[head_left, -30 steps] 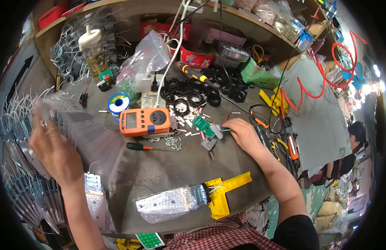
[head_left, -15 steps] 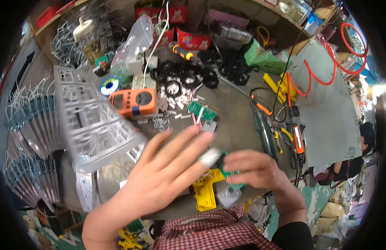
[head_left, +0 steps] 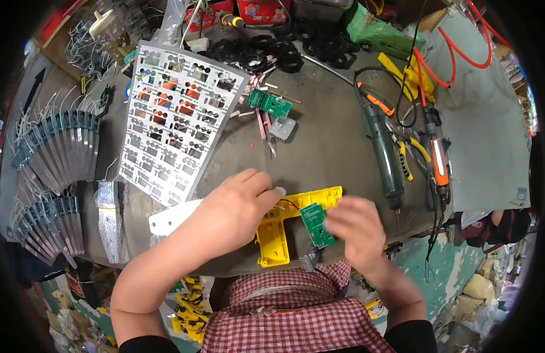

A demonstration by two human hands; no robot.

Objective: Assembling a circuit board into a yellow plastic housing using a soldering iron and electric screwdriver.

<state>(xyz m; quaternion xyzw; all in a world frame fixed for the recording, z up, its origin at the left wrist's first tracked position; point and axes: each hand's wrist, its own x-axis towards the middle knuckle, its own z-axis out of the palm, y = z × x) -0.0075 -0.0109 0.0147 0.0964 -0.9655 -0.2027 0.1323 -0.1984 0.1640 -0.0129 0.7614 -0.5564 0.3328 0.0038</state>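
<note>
A yellow T-shaped plastic shell [head_left: 274, 238] lies at the table's near edge. My left hand [head_left: 240, 203] is over its left end with fingers curled and pressed together. White wrapping covers one fingertip, and whatever sits between the fingers is hidden. A green circuit board [head_left: 316, 225] rests across the shell's right part, tilted, with a dark wire toward the left hand. Below the board is a grey finned heat sink [head_left: 309, 260]. Beside the board's right edge is my right hand [head_left: 359, 232], its fingers smeared by motion, so its grip is unclear.
A perforated white sheet [head_left: 177, 126] lies to the left, over other items. Another green board [head_left: 270, 105] and tweezers [head_left: 264, 130] lie farther back. At right are a dark green electric screwdriver [head_left: 381, 150], pliers [head_left: 404, 159] and an orange-handled tool [head_left: 440, 167]. Black rings [head_left: 255, 52] lie behind.
My left hand has gone from spread fingers to curled ones at the shell. The perforated sheet has swung round and lies flatter. The shell and board show more fully, and the whole view has shifted.
</note>
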